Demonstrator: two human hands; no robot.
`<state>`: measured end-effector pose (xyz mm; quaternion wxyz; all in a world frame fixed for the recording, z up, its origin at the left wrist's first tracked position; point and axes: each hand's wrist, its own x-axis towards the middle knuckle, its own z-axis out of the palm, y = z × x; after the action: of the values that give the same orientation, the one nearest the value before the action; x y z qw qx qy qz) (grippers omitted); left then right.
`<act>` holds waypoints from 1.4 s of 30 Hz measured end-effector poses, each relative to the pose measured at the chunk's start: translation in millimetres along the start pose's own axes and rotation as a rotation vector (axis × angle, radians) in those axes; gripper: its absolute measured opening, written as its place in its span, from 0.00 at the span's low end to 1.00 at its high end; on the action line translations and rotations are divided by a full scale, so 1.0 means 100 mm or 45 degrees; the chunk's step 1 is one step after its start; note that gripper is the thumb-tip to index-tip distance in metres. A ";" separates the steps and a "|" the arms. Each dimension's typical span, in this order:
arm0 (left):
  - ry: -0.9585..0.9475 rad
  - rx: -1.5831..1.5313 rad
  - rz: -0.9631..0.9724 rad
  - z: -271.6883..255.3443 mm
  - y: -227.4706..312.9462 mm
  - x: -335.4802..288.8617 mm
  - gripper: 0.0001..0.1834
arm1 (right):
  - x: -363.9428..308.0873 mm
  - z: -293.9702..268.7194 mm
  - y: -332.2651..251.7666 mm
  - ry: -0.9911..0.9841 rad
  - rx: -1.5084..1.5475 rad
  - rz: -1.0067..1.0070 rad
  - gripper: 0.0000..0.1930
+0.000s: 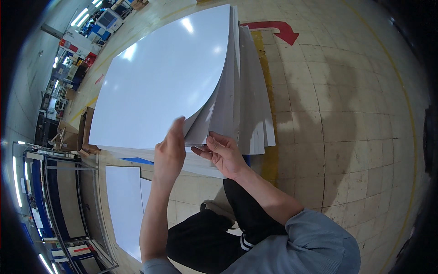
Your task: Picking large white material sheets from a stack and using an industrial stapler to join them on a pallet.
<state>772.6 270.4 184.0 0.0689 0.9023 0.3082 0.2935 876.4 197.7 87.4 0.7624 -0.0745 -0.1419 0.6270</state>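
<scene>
A tall stack of large white sheets stands before me. Its top one, a glossy white sheet, curls upward at the near right corner. My left hand grips the near edge of this raised sheet, thumb on top and the other fingers hidden. Just to the right, under the lifted corner, my right hand pinches the corner of a white sheet between thumb and fingers. Whether that is a single sheet or more, I cannot tell. The lower sheets lie unevenly, some jutting out to the right.
Another white panel lies low at the left, near a metal-framed rack. Cardboard boxes stand beyond the stack's left side. On the tiled floor are a yellow line and a red arrow.
</scene>
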 end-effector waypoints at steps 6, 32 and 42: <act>-0.196 -0.172 0.062 -0.07 0.08 0.16 0.11 | 0.00 -0.06 -0.02 0.008 -0.020 0.012 0.11; -0.031 -0.117 0.086 0.05 -0.06 -0.02 0.06 | 0.01 -0.04 0.00 0.047 -0.103 0.013 0.11; -0.294 -0.345 -0.012 -0.08 0.08 0.09 0.15 | 0.02 -0.03 -0.01 0.130 -0.059 0.072 0.09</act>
<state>778.2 269.1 197.8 0.2262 0.9110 0.2602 0.2263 878.3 199.3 85.1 0.7486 -0.1283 -0.1151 0.6403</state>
